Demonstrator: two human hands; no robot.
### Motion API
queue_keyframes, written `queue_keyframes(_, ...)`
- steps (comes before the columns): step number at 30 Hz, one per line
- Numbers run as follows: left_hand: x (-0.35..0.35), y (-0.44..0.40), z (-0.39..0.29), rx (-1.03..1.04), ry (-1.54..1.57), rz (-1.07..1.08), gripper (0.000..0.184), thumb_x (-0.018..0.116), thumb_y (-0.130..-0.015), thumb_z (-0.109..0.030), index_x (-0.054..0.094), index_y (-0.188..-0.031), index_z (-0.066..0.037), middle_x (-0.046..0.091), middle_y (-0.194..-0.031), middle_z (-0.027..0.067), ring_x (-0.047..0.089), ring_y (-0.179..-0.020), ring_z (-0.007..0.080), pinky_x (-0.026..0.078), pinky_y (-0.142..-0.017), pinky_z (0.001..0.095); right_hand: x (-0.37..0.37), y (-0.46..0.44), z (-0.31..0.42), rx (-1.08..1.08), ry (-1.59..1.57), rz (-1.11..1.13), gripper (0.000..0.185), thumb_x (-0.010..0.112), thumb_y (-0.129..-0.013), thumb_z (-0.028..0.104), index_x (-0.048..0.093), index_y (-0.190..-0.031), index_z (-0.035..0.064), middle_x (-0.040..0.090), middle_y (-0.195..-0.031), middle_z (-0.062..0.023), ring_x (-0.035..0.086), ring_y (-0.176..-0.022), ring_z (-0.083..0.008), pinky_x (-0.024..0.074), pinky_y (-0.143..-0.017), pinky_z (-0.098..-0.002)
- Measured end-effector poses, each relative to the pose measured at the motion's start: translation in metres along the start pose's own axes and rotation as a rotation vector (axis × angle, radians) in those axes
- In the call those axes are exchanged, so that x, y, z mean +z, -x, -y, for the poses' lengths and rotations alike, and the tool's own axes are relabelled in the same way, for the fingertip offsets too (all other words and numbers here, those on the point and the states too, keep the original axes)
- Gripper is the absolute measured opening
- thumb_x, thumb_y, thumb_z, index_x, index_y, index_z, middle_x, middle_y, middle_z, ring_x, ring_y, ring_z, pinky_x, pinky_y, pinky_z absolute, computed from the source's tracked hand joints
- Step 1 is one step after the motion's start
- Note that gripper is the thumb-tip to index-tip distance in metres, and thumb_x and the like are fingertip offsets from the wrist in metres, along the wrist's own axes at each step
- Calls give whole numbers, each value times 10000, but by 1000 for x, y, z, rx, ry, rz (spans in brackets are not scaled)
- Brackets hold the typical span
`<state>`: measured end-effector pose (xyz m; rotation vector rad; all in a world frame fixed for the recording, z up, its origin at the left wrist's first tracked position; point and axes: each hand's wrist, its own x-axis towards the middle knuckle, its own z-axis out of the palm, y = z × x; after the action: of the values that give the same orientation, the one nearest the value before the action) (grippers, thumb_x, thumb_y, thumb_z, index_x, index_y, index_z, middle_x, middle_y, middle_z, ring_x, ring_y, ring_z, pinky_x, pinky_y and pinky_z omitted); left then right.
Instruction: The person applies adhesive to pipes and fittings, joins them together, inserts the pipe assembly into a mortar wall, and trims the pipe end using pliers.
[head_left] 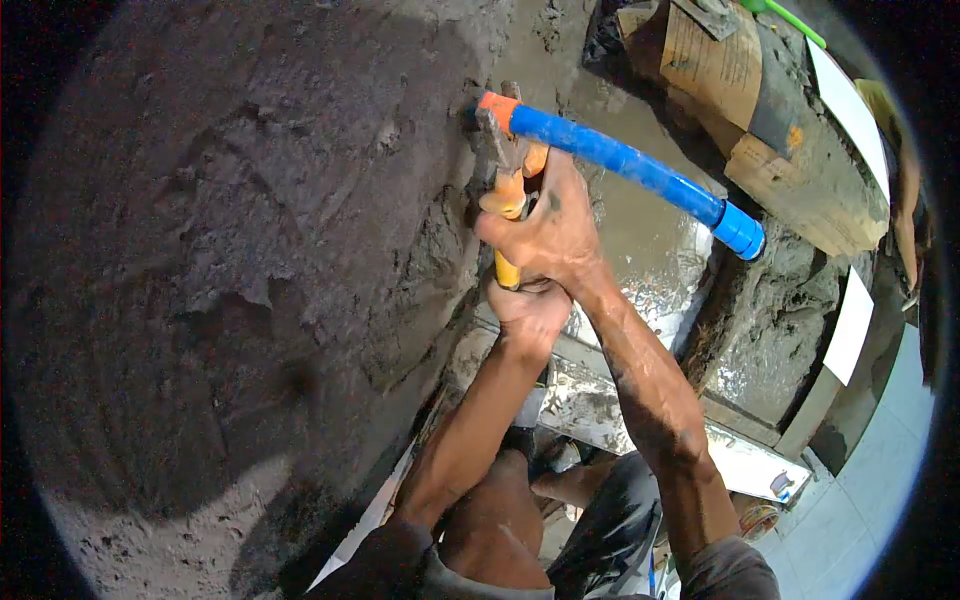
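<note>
Although grime dulls its metal, the yellow-handled tool [505,193] shows bright beside the orange-ended blue pipe [620,158].
Right hand [556,228] wraps it closely, left hand [532,308] closed at its lower end; the pipe slants over wet grey slurry [640,235].

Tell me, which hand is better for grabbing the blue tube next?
Probably the right hand: it's nearer the blue tube, which slants off rightward. The left hand is lower, by the yellow handle's bottom end.
</note>
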<state>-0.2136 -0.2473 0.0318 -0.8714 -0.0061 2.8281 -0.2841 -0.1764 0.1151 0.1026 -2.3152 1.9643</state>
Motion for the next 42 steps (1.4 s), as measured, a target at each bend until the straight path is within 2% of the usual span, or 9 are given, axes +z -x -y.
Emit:
queue_keyframes(8,13,16,-8,18,-21,-253,230,474,-917,-262,660,-955,-132,671,-934,15,624,-1000,181,478,-956,392,9,6,11,96,-44,-55,498,784,-639,129,426,-974,43,529,-845,-52,551,-770,-198,482,-740,-358)
queue_keyframes(18,64,36,8,150,-169,-464,227,489,-895,-237,549,-686,-170,510,-638,-58,507,-654,109,457,-759,293,13,7,13,165,-68,-94,505,821,-644,184,461,-962,28,641,-816,-84,655,-756,-230,537,-716,-370)
queue_keyframes(22,-25,16,-20,-34,9,234,198,492,-923,-284,617,-935,-131,617,-936,27,567,-949,213,453,-926,418,14,8,16,197,-75,-94,512,825,-642,186,458,-960,24,642,-818,-80,656,-758,-227,539,-724,-367)
queue_keyframes(24,-22,20,-19,-44,26,257,204,497,-920,-285,626,-948,-129,632,-951,33,579,-962,215,458,-936,429,16,9,14,189,-154,-70,457,787,-666,127,440,-946,28,587,-837,-55,598,-755,-161,518,-711,-325)
queue_keyframes(26,44,43,0,128,-101,-315,191,516,-881,-236,558,-706,-173,526,-663,-48,506,-669,108,459,-766,323,16,10,14,187,-172,-60,430,770,-678,102,434,-937,29,559,-845,-43,568,-754,-129,507,-704,-305)
queue_keyframes(32,45,48,0,140,-130,-294,193,503,-890,-234,580,-730,-157,547,-702,-37,523,-723,123,459,-792,316,15,12,27,234,-88,-75,423,775,-681,130,450,-930,23,559,-843,-41,567,-756,-133,506,-707,-308)
queue_keyframes(34,4,42,-18,-65,26,135,195,501,-920,-262,641,-846,-147,636,-843,11,598,-886,189,488,-886,408,14,11,26,244,-44,-74,424,775,-683,139,453,-932,21,559,-843,-39,566,-758,-134,505,-709,-307)
queue_keyframes(38,28,48,-11,120,-171,-292,213,499,-930,-264,637,-802,-165,620,-751,-11,607,-820,175,507,-855,410,18,11,20,229,-73,-78,410,770,-687,139,457,-924,20,561,-847,-41,566,-761,-135,500,-716,-304)
queue_keyframes(42,27,45,-11,123,-139,-218,219,493,-927,-270,605,-765,-174,592,-719,-25,596,-794,162,504,-837,399,17,11,23,233,-150,-61,406,773,-684,142,465,-919,19,564,-852,-41,570,-766,-138,498,-722,-304)
